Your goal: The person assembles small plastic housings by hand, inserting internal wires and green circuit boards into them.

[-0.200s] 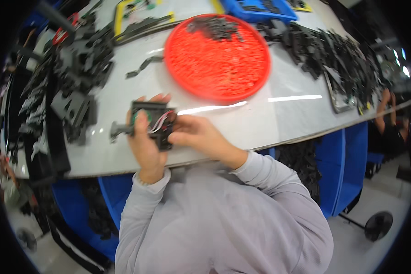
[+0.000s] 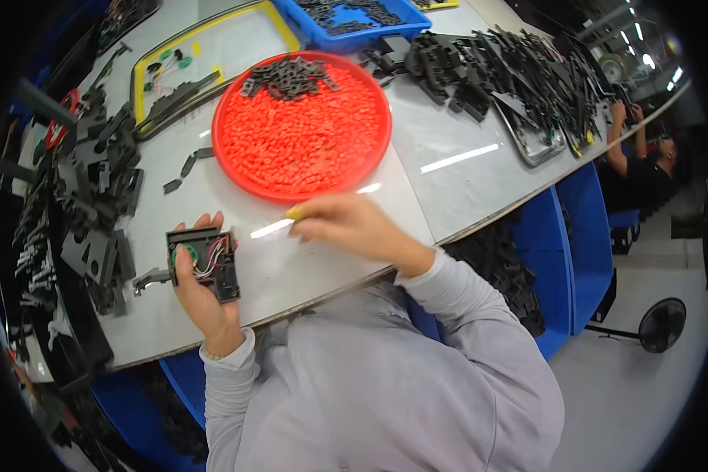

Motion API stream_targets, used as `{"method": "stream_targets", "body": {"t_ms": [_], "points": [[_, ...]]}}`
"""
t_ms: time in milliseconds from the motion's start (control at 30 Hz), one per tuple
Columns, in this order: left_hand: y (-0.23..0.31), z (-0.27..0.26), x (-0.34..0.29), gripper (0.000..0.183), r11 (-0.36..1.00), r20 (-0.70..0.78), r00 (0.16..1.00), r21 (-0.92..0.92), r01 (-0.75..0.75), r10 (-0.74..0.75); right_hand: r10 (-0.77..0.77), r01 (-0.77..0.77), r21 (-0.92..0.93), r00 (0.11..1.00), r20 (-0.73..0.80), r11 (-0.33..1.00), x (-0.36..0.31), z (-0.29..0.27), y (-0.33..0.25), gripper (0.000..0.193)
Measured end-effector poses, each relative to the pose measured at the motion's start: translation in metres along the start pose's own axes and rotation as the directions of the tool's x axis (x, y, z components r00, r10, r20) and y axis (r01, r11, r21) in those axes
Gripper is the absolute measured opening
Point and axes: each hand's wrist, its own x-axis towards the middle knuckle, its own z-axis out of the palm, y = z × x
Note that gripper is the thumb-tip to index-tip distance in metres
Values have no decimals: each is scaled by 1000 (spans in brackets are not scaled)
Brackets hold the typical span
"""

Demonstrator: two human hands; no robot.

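Note:
My left hand (image 2: 204,303) grips a black plastic housing (image 2: 226,277) above the table's near edge, thumb across its front. Inside the housing show red and white wires and a round green part (image 2: 186,256). A dark arm with a metal-looking end (image 2: 151,280) juts out from its left side. My right hand (image 2: 346,226), slightly blurred, is off to the right of the housing, just below the red tray. Its thumb and index finger are apart. Yellow shows at the index fingertip; whether it is a cover or a small piece, I cannot tell.
A round red tray (image 2: 222,161) holds many small red pieces and a heap of dark parts (image 2: 291,77). Black plastic parts pile up at left (image 2: 94,185) and right (image 2: 519,82). Behind stand a blue bin (image 2: 354,39) and a yellow-edged frame (image 2: 138,86). Another person (image 2: 645,169) works far right.
My right hand has let go of the housing and moved right, toward the red tray. My left hand still holds the housing. The whole view has turned and shifted.

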Motion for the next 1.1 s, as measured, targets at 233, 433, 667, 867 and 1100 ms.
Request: {"method": "stream_targets", "body": {"t_ms": [233,433,667,867,1100], "points": [[4,-12,-3,44,999,33,999,-19,30,-29,-532,-372,-879,700,-477,299,6,-198,7,24],[4,-4,-8,46,999,64,997,7,51,-51,-539,-639,-769,640,-548,22,8,-231,34,22],[6,-5,-7,44,998,39,997,15,61,-62,-380,-437,-746,663,-645,503,-28,-174,-6,26],[3,-3,-6,44,993,98,988,-13,121,-119,202,-214,41,818,-538,976,-40,-138,-6,22],[6,-4,-9,42,986,96,983,-44,161,-156,12,-373,-459,787,-617,807,-43,-119,16,35]]}}
